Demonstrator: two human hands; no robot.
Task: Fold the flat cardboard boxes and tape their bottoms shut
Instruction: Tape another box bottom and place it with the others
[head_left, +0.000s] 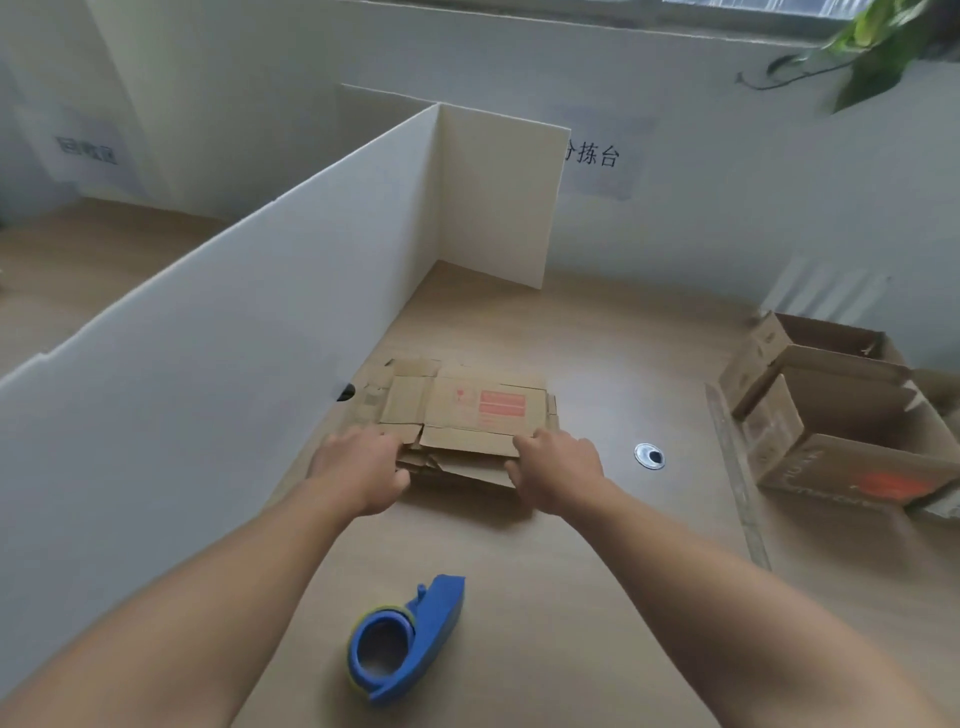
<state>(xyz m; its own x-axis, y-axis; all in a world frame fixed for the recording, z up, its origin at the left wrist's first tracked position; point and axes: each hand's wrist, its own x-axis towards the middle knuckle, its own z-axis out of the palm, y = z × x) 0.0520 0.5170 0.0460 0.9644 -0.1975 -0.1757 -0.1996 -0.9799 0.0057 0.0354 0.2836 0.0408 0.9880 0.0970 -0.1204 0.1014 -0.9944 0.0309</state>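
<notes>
A stack of flat cardboard boxes (467, 410) lies on the wooden table (597, 545), the top one printed with a red label. My left hand (358, 467) grips the near left edge of the stack, fingers curled round the flaps. My right hand (558, 470) grips the near right corner of the top flat box, its near flap slightly raised. A blue tape dispenser (402, 639) with a roll of tape lies on the table close to me, between my forearms.
A white partition board (234, 322) stands along the left and turns across behind the stack. Folded open cardboard boxes (831, 415) sit at the right. A metal ruler (737, 478) lies beside them. A round cable grommet (649, 456) is set in the table.
</notes>
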